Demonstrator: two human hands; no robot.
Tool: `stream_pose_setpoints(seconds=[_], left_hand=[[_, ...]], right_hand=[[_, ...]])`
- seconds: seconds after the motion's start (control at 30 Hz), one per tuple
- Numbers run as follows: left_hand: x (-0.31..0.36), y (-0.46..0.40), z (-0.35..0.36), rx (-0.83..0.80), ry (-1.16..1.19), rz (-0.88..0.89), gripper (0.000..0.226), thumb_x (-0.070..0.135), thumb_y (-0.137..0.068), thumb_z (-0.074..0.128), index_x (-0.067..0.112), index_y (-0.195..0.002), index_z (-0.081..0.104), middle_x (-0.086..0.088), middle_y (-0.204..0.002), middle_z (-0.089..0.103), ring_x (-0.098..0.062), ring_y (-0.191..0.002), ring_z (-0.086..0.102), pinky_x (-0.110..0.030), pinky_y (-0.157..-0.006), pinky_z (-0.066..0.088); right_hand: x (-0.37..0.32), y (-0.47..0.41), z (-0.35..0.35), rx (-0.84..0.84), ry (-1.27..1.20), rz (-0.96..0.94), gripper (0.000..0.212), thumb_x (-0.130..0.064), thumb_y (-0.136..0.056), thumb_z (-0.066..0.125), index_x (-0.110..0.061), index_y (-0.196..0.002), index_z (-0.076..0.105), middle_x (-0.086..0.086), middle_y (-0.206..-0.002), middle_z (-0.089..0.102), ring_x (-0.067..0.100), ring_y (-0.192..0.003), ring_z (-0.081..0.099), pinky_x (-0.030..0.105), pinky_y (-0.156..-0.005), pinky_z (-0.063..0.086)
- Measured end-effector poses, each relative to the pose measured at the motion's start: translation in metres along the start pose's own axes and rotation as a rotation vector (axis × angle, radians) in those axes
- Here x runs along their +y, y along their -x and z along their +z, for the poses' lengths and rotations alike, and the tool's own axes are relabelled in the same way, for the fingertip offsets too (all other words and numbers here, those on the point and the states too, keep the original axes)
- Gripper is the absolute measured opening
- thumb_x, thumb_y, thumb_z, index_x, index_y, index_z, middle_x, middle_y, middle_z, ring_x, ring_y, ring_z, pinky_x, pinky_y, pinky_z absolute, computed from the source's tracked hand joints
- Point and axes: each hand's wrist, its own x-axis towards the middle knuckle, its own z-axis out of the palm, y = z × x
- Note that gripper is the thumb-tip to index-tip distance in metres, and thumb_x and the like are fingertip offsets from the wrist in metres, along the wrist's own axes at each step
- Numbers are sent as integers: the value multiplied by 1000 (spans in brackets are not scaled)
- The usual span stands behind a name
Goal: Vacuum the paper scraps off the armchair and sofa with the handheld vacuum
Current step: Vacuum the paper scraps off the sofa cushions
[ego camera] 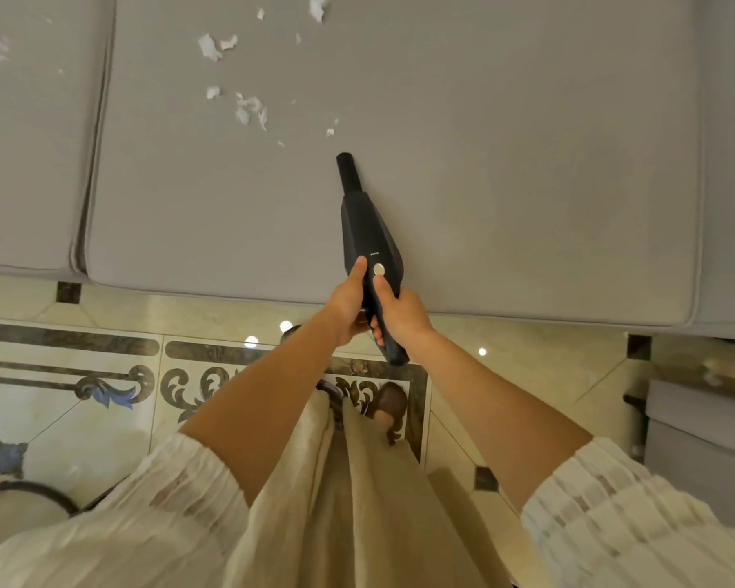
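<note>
Handheld vacuum (368, 231): over grey sofa cushion (506, 163), both left hand (349, 303) and right hand (399, 309) grasping it. Paper scraps (251, 110): far left of nozzle; sweep slowly leftward, nozzle low.

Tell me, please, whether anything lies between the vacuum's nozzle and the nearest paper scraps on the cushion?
Nothing visible: only bare grey cushion separates the handheld vacuum nozzle from the nearest paper scraps.

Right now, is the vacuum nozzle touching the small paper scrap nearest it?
Apart. The head view shows bare grey cushion between the vacuum nozzle and the nearest paper scrap.
</note>
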Motion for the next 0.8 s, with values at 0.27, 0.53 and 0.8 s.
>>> stream_pose_setpoints(seconds=[0.27, 0.53, 0.8], left_hand=[[79, -20, -36, 20, -55, 57, 37, 50, -101, 38, 19, -93, 55, -9, -96, 61, -22, -79, 57, -30, -65, 49], [101, -18, -62, -40, -113, 28, 32, 51, -100, 39, 24, -91, 54, -5, -97, 61, -20, -84, 58, -29, -68, 51], [42, -12, -83, -89, -124, -65, 47, 50, -98, 45, 17, -132, 43, -8, -123, 56, -27, -110, 56, -39, -93, 51]], right_hand=[[-78, -40, 36, 12, -27, 53, 51, -55, -99, 36, -8, -93, 57, 7, -64, 56, 17, -50, 53, 24, -46, 46], [-95, -40, 63, 82, -129, 130, 57, -56, -98, 41, -2, -103, 62, 6, -60, 56, 16, -46, 52, 23, -44, 46], [-45, -1, 61, -30, -88, 129, 65, -61, -97, 30, -6, -76, 57, 6, -51, 52, 14, -36, 47, 21, -42, 44]])
